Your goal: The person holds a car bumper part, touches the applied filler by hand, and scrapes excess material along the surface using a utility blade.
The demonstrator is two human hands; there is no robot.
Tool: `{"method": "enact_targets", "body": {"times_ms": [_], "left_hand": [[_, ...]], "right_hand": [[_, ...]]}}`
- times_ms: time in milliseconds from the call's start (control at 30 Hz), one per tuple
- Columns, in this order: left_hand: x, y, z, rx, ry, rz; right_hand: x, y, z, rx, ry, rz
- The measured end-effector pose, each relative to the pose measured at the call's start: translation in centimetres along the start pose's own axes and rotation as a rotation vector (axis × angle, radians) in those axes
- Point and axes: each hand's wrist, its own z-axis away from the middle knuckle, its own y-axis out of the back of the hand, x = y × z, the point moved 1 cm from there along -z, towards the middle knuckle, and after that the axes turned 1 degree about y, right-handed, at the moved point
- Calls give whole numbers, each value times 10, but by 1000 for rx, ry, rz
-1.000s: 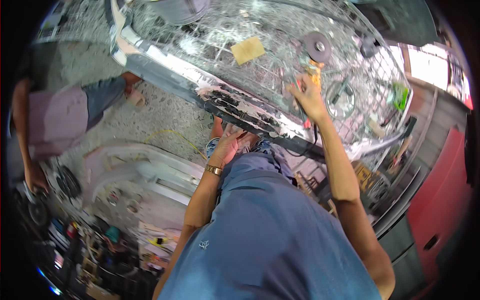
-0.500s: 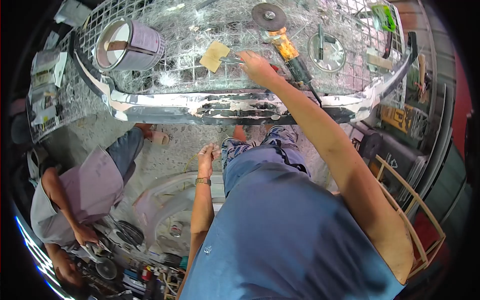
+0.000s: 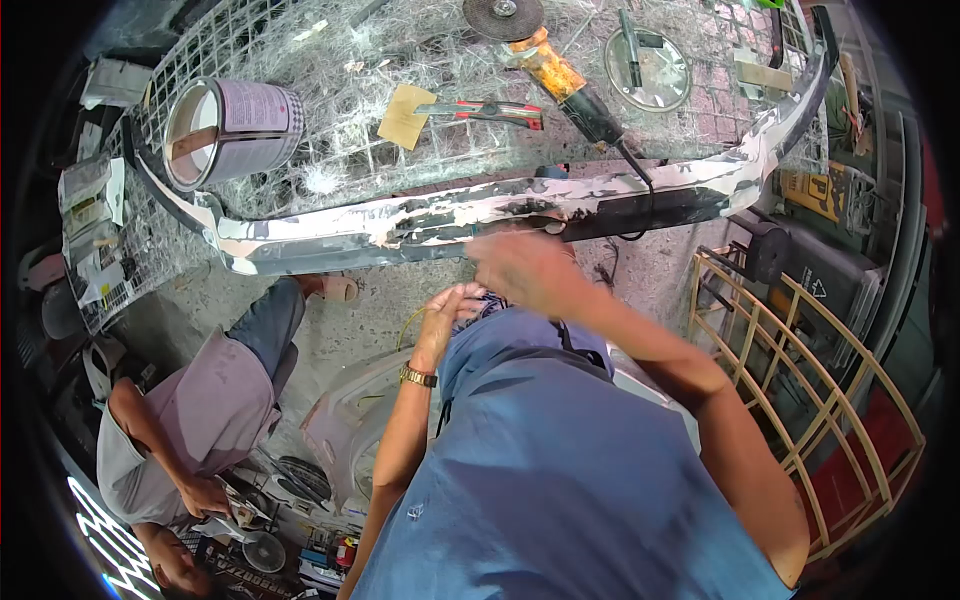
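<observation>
In the head view my right hand (image 3: 525, 265) is smeared by motion just below the front edge of a long car bumper (image 3: 330, 228) patched with pale filler. Close beside it, lower and to the left, my left hand (image 3: 453, 308) has its fingers curled together; whatever they hold, if anything, is hidden. A red and grey utility knife (image 3: 500, 113) lies on the mesh-topped table (image 3: 345, 105), its tip end on a tan square of sandpaper (image 3: 402, 115). Neither hand touches the knife.
An open can (image 3: 250, 130) with a stick inside stands at the table's left. An angle grinder (image 3: 570, 90) and a round clear lid (image 3: 660, 75) lie farther right. A co-worker (image 3: 205, 410) is at lower left; a wooden frame (image 3: 800, 420) stands right.
My right hand has let go of the utility knife, leaving it on the table, and has drawn back toward my body. My left hand has risen slightly, closer to the right.
</observation>
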Motion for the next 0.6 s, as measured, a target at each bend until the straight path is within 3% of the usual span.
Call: {"method": "enact_targets", "body": {"times_ms": [33,67,100,167,233,300,333,367,433,500,567,600], "left_hand": [[0,-12,3,-34,-23,313],[2,-23,6,-68,-45,625],[19,-36,10,-69,-43,618],[60,-62,22,-568,95,1139],[35,-57,21,-456,135,1123],[30,-54,32,-895,133,1393],[47,-54,48,-649,191,1089],[61,-52,60,-661,190,1081],[82,-41,77,-779,-31,670],[88,-20,84,-843,-113,600],[96,-2,90,-766,-181,449],[96,5,87,-668,-210,392]], "right_hand": [[7,-24,17,-74,151,65],[5,-36,26,-66,149,62],[2,-46,31,-124,188,125],[10,-59,41,-176,226,186],[32,-60,56,-230,208,311],[38,-53,72,-157,223,386],[36,-47,78,-139,165,369],[32,-41,84,-121,109,355],[15,-22,87,-45,5,287],[-10,14,83,176,-406,-413],[-52,74,68,500,-147,-744],[-88,107,56,591,121,-978]]}}
